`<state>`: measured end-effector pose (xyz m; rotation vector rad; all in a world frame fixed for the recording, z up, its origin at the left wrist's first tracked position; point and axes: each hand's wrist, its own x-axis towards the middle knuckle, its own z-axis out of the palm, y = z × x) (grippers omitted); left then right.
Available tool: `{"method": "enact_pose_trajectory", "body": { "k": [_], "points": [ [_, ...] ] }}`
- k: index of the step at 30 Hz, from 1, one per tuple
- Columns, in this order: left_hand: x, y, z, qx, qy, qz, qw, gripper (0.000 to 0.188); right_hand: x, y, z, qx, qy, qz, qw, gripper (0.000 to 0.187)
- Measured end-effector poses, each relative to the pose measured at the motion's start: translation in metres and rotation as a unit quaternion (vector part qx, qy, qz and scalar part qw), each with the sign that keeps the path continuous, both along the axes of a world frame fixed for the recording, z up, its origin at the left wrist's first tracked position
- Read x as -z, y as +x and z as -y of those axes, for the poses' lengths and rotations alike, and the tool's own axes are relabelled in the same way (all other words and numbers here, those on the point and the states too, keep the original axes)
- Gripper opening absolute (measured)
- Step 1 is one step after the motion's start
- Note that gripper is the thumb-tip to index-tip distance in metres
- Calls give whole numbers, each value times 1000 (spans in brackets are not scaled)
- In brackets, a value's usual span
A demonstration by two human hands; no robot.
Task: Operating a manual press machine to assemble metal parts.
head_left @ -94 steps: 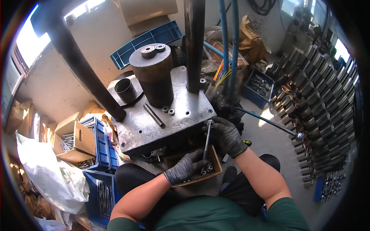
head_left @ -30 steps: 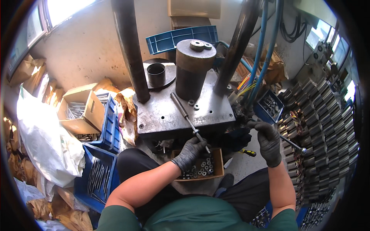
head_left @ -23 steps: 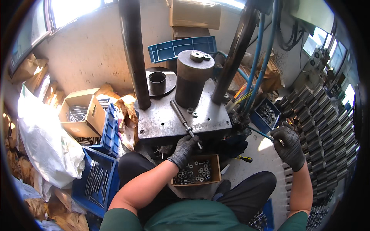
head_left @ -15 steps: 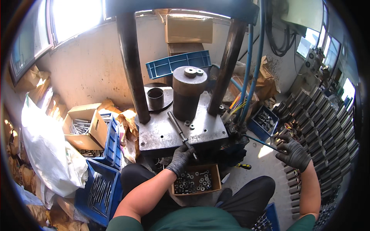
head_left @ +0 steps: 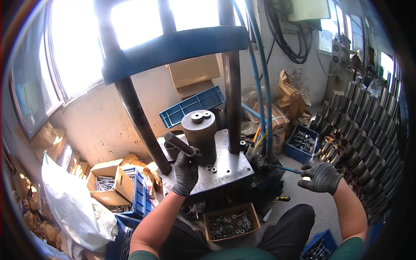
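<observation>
My left hand point(head_left: 187, 171), in a dark grey glove, is closed around a metal shaft point(head_left: 177, 142), raised over the left part of the press table. The shaft tilts up to the left, with a ring-like collar by my fingers. My gloved right hand point(head_left: 323, 177) is closed at the end of a thin blue lever point(head_left: 287, 169) running out from the press. A thick dark cylinder point(head_left: 199, 134) stands on the metal press table point(head_left: 223, 173), with two small rings point(head_left: 197, 117) on its top. Small rings point(head_left: 213, 169) also lie at its foot.
A cardboard box point(head_left: 255, 223) of small rings sits below the press. Blue crates point(head_left: 141, 199) and a carton of metal pins point(head_left: 110, 184) stand left, beside a white sack point(head_left: 73, 203). Stacked metal tubes point(head_left: 359, 143) line the right. Press columns point(head_left: 145, 125) flank the table.
My left hand has lifted the shaft from over the table's front edge, up and leftward. My right hand stays at the lever. The view has tilted upward.
</observation>
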<state>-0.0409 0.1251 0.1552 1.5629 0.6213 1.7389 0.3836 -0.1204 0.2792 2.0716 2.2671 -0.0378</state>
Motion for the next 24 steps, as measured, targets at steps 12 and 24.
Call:
{"method": "enact_pose_trajectory", "body": {
  "k": [12, 24],
  "points": [
    [-105, 16, -200, -43, -81, -87, 992, 13, 15, 17, -6, -48, 16, 18, 999, 18],
    [-116, 29, -193, -89, -96, -219, 967, 15, 5, 14, -12, -36, -128, -14, 991, 56]
  ]
}}
